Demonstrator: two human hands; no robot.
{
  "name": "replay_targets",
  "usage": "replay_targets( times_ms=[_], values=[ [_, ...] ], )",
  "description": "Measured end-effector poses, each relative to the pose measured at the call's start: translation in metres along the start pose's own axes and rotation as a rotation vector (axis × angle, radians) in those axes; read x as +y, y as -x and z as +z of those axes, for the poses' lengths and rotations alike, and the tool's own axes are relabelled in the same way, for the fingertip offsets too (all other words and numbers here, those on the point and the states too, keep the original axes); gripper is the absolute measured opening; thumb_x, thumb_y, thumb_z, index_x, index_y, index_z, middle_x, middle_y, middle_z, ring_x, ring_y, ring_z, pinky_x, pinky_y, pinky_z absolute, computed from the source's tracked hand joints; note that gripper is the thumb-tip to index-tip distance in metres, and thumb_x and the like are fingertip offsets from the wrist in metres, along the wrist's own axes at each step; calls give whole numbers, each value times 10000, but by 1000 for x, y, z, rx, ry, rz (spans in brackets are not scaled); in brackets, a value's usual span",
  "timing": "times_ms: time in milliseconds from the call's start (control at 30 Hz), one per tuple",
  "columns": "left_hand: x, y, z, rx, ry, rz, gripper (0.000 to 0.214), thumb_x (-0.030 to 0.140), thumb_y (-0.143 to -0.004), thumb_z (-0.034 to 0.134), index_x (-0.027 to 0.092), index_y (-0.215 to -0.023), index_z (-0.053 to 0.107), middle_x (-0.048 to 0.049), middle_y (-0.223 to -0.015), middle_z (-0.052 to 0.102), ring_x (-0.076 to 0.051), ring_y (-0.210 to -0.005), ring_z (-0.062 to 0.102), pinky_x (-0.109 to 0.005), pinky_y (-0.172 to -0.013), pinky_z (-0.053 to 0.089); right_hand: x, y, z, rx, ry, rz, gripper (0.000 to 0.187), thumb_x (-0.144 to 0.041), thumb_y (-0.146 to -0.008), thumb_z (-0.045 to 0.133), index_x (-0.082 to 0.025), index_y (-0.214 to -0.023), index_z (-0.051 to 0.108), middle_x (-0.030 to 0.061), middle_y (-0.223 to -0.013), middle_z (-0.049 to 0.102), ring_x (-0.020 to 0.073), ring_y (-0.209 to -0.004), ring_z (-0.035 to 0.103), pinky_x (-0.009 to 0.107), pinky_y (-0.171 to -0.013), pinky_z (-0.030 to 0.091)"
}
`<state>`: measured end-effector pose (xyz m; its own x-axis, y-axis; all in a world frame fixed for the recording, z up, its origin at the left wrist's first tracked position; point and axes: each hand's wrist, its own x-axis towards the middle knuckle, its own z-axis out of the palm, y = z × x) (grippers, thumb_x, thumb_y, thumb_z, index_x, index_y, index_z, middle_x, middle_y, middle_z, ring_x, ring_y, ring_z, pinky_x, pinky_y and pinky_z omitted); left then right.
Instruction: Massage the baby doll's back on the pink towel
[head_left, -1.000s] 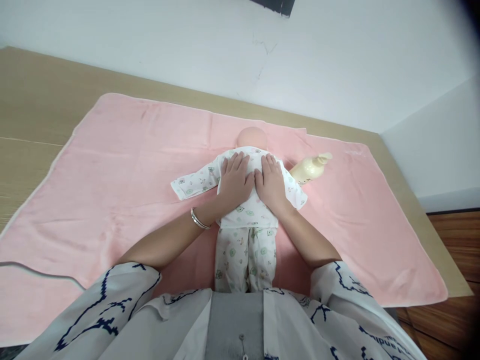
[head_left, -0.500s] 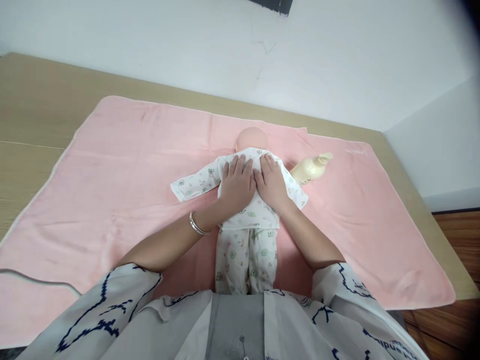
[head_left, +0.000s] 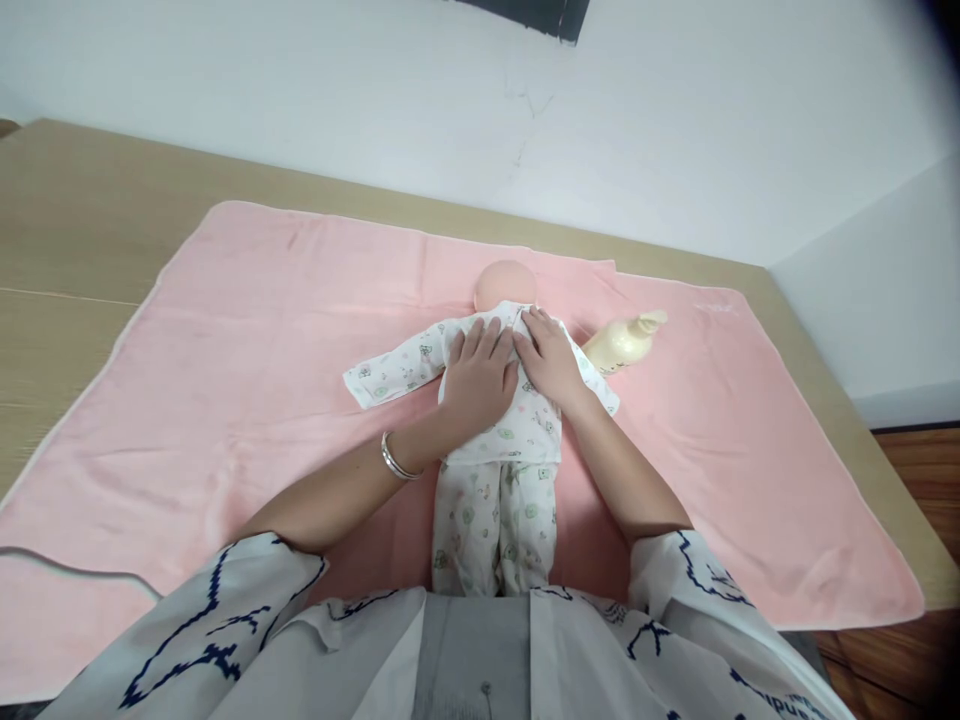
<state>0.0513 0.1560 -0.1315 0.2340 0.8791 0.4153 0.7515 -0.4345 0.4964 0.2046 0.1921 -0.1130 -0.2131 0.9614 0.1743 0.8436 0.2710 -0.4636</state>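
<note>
A baby doll [head_left: 505, 285] lies on a pink blanket [head_left: 300, 300], its bald head pointing away from me and its face not visible. It wears a white printed top [head_left: 504, 440] and matching trousers [head_left: 469, 530]. My left hand [head_left: 480, 375] rests flat on the left part of the top, fingers stretched toward the doll's head. Flat on the right part lies my right hand [head_left: 549, 360], its fingers also extended. A cream pump bottle [head_left: 626, 340] lies on its side just right of the doll's right-hand sleeve.
Under the blanket is a wooden table [head_left: 90, 190], its far edge against a white wall [head_left: 337, 90]. A grey cord [head_left: 82, 568] crosses the blanket at lower left. Dark wooden boards [head_left: 919, 480] show beyond the table's right edge.
Both hands stay on the doll's top; the right thumb has lifted away from the left hand, leaving a small gap between them. The view has shifted slightly.
</note>
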Motion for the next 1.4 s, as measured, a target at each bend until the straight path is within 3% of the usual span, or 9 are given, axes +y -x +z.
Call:
replay_targets(
  times_ms=[233,333,500,700,833,1033,1133,1300,1400],
  values=[
    [-40,-27,2,15,100,-107,468,319,-970,410,143,-1360,599,-147,-1469,584,-338,-1411,492,-587,-1217,341,-27,25,9,43,118,-98,571,-351,-1026,360,-34,-1484,483,222,-1578,433,331,-1529,322,546,-1264,244],
    [-25,-14,1,17,27,-98,485,317,-992,384,144,-1414,549,-157,-1516,533,-356,-1469,419,-614,-1234,284,-14,14,3,40,63,-101,530,-344,-1026,363,-88,-1457,535,175,-1537,507,297,-1496,393,530,-1261,266],
    [12,9,-11,-100,-137,-35,527,249,-1009,321,112,-1499,458,-122,-1619,402,-347,-1538,296,-564,-1252,263,6,-3,-4,11,47,29,545,-371,-1055,307,-107,-1490,502,168,-1560,479,304,-1496,393,560,-1254,250],
    [-13,-19,-14,-143,-58,-161,536,287,-998,348,117,-1490,478,-101,-1587,458,-302,-1523,340,-525,-1280,242,-33,30,-6,-11,371,-66,515,-229,-1015,348,5,-1445,509,255,-1444,572,358,-1394,506,499,-1200,345],
    [-17,-22,-15,-162,-72,-146,559,327,-1020,324,77,-1501,456,-119,-1582,462,-303,-1517,347,-511,-1286,241,-40,38,-18,-60,418,-131,451,-228,-1011,358,-35,-1340,599,218,-1262,693,340,-1218,635,462,-1115,444],
    [9,-2,-17,-170,-163,-67,537,235,-1003,330,29,-1478,473,-181,-1583,440,-368,-1517,333,-556,-1240,316,-11,7,-10,-50,256,-89,526,-337,-1053,312,-23,-1428,507,217,-1518,512,326,-1459,432,481,-1223,341],
    [-1,-10,-18,-194,-115,-86,535,258,-1006,338,49,-1478,478,-172,-1584,442,-362,-1522,327,-560,-1244,314,-15,9,-3,-48,273,-53,556,-310,-1052,287,11,-1473,457,231,-1544,476,337,-1493,380,505,-1251,288],
    [-30,-31,-19,-211,-64,-173,566,332,-1006,383,24,-1474,462,-205,-1564,457,-339,-1504,365,-512,-1261,299,-39,32,-9,-109,334,-94,535,-276,-1037,331,-18,-1484,472,233,-1514,512,358,-1450,445,496,-1210,359],
    [-22,-24,-17,-213,-132,-174,579,327,-1024,347,-10,-1487,431,-256,-1569,422,-381,-1508,343,-564,-1244,297,-35,28,-16,-155,285,-90,536,-307,-1051,311,-43,-1489,472,208,-1539,493,348,-1461,435,488,-1195,386]
  ],
)
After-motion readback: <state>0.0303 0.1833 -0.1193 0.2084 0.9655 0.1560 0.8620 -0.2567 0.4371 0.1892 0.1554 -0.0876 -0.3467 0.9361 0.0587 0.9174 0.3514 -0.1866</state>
